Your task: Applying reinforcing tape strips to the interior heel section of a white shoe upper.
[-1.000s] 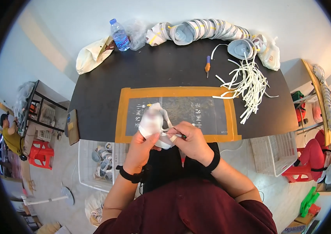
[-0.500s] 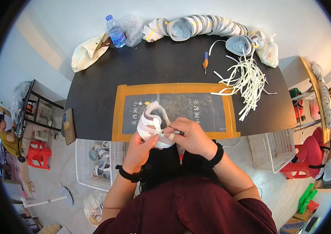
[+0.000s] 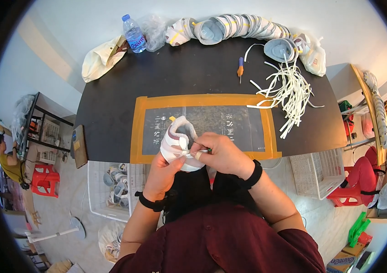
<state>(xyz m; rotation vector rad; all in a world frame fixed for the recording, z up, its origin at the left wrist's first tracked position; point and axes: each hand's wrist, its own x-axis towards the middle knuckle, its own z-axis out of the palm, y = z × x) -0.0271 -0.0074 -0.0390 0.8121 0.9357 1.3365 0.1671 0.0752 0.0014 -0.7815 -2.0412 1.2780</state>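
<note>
Head view showed the left hand [image 3: 164, 170] gripping a small white fabric shoe [image 3: 179, 142] from below at the near edge of the black desk [image 3: 111, 109], while the right hand [image 3: 220, 152] pinched a thin green-handled tool [image 3: 201, 146] against it, fingers closed.

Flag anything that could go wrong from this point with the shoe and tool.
The right hand drives a thin tool into the white shoe close to the left hand; a slip might jab the thumb. The shoe is held over the table edge, so it could drop toward the floor.
</note>
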